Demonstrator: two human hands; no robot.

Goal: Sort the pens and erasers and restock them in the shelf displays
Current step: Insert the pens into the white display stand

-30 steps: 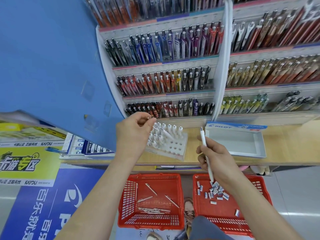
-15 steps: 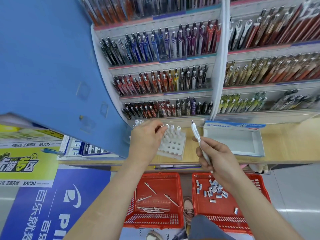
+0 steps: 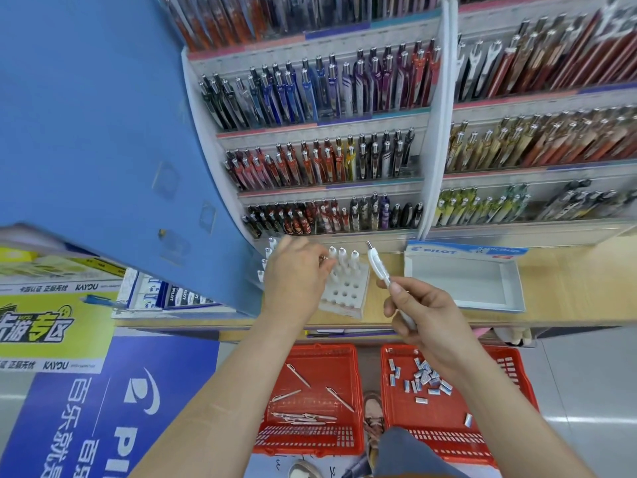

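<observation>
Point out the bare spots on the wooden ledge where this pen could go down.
Widest: bare ledge right of the white box, whose tray is also bare. A narrow strip lies between box and pen stand. Crowded: the stand's back rows, under the left hand.

Blue side panel (image 3: 86, 132), wooden shelf ledge (image 3: 568, 288), glossy grey floor (image 3: 586, 391)

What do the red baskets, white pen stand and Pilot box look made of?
Red baskets: moulded plastic, slotted walls, slight gloss. Pen stand: probably matte white plastic, with round holes. Pilot box: likely printed cardboard, thin folded walls.
</observation>
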